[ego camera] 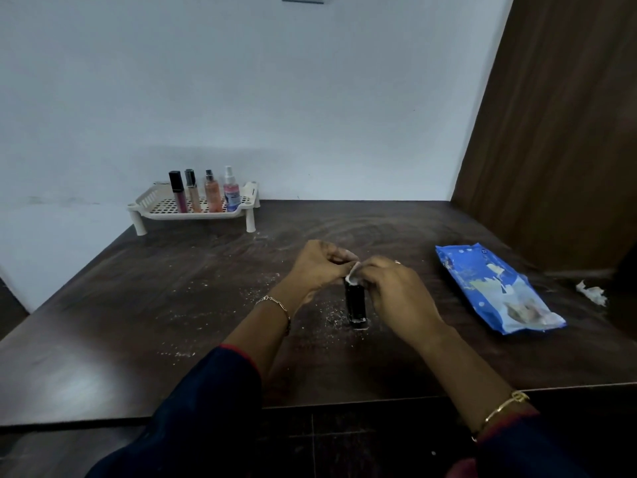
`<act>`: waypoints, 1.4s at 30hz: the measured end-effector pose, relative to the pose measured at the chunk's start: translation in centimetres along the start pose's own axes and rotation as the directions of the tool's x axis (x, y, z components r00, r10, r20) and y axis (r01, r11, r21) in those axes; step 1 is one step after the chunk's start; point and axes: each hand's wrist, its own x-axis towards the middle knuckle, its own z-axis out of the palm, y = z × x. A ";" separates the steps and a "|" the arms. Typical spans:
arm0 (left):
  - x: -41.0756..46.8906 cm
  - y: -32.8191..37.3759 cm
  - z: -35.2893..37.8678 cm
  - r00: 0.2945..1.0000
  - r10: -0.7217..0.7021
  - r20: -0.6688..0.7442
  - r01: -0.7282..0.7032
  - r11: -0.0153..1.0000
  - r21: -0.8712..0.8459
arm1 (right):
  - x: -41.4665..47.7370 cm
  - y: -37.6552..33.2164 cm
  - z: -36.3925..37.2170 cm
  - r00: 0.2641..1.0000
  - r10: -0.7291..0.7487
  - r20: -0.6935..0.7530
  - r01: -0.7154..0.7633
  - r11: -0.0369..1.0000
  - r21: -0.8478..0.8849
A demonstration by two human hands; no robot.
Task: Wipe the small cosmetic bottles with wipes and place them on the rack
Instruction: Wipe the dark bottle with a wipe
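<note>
A small black cosmetic bottle (355, 305) stands upright on the dark table (172, 305) in the middle. My left hand (319, 267) and my right hand (393, 288) meet over its top, pinching a small white wipe (353, 274) between the fingertips against the bottle's upper end. The cream plastic rack (155, 201) stands at the back left by the wall. Several bottles stand upright on it in a row: a black-capped tube (177, 193), a beige one (193, 193), an orange spray (212, 194) and a pink spray (231, 193).
A blue pack of wipes (496, 289) lies to the right of my hands. A crumpled used wipe (591, 293) lies at the far right. White crumbs are scattered over the table's middle. A brown panel (551, 132) rises at the right.
</note>
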 end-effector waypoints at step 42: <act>-1.5 0.8 -1.9 0.996 -0.042 0.076 0.053 0.988 -0.143 | -3.1 0.4 -0.7 0.943 0.236 -0.235 -0.178 0.954 0.243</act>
